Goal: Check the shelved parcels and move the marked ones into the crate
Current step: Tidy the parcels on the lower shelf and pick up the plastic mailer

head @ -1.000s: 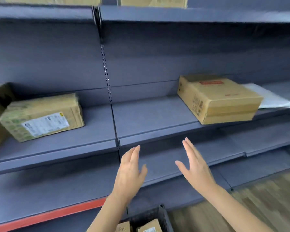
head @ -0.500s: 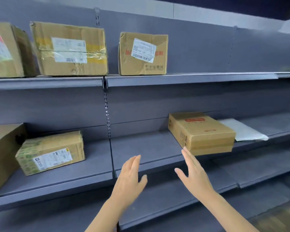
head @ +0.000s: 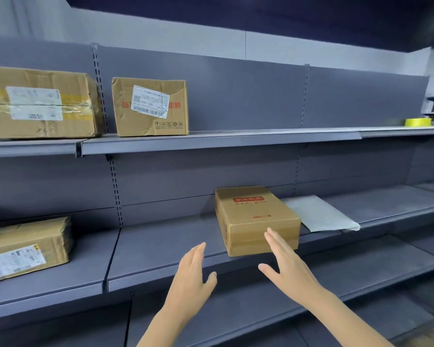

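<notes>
A brown cardboard parcel with red print (head: 253,216) lies on the middle shelf (head: 166,249), overhanging its front edge. My right hand (head: 286,266) is open, its fingertips in front of the parcel's near face. My left hand (head: 191,279) is open too, lower and to the left of the parcel, holding nothing. On the top shelf (head: 211,141) stand a small labelled parcel (head: 149,107) and a larger taped parcel (head: 40,103). A wrapped labelled parcel (head: 25,246) lies at the left of the middle shelf. The crate is out of view.
A flat white mailer bag (head: 321,214) lies right beside the red-print parcel. A yellow tape roll (head: 418,121) sits far right on the top shelf. Lower grey shelves (head: 361,269) run below my hands.
The view has tilted upward and shifted right: the crate dropped out of sight and the top-shelf parcels came into view. Both hands stay open and raised, now closer to the red-print parcel.
</notes>
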Available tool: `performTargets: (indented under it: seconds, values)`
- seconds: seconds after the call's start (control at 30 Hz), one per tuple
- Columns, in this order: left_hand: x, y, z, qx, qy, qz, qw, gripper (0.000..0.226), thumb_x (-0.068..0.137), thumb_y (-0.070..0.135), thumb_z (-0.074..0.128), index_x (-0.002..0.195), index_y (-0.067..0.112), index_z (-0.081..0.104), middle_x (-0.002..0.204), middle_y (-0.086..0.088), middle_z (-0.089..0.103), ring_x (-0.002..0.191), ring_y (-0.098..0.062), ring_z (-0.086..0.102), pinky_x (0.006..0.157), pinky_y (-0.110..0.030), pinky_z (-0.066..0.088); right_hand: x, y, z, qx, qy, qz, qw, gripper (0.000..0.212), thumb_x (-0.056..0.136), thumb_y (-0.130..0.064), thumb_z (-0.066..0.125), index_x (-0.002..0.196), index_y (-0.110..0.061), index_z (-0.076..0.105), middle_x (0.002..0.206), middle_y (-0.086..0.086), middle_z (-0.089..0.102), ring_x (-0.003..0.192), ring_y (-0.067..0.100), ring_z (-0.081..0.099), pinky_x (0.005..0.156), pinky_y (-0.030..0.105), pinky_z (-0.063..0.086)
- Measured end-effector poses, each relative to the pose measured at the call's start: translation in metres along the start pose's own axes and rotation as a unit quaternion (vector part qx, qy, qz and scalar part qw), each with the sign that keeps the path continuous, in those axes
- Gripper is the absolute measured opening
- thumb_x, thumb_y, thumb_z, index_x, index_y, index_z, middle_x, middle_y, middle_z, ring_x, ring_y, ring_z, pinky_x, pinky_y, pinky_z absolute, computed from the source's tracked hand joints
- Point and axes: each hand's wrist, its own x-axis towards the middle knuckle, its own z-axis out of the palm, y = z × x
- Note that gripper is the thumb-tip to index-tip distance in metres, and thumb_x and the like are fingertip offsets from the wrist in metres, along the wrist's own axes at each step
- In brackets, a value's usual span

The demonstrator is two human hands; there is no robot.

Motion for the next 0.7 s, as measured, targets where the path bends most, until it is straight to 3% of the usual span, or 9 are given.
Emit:
performTargets:
  seconds: [0.13,0.33,0.7]
  values:
    - [0.0,0.008,0.022,0.013,-0.019,-0.021,1.0,0.065,0.092,0.03,0.046,0.147,0.024,0.011,0.153,0.011,0.017,0.14,-0.005,0.012,0.109,-0.017,0.014,0.003,0.024,-0.002,0.003,-0.02,-0.004,1.0,0.072,0.093,-0.037,0.047,0.148,-0.024,0.002,0.155,-0.015,-0.006,0.134,-0.008,-0.008,0.111,0.02,0.012]
    - [0.031,-0.005,0.027,0.05,-0.022,-0.026,0.998,0.065,0.093,0.028,0.046,0.147,0.02,0.012,0.154,0.006,0.018,0.142,-0.01,0.012,0.111,-0.022,0.017,0.025,0.038,0.006,0.021,-0.01,-0.004,1.0,0.072,0.093,-0.036,0.049,0.148,-0.023,0.004,0.156,-0.013,-0.002,0.14,-0.002,-0.002,0.109,0.019,0.012]
    - [0.102,-0.029,0.053,0.057,-0.04,-0.005,0.998,0.068,0.09,0.03,0.054,0.146,0.017,0.018,0.153,0.002,0.023,0.14,-0.015,0.018,0.11,-0.024,0.019,0.068,0.086,0.016,0.014,0.001,0.04,0.999,0.074,0.091,-0.033,0.053,0.148,-0.021,0.008,0.157,-0.009,0.002,0.143,0.008,0.004,0.113,0.029,0.016]
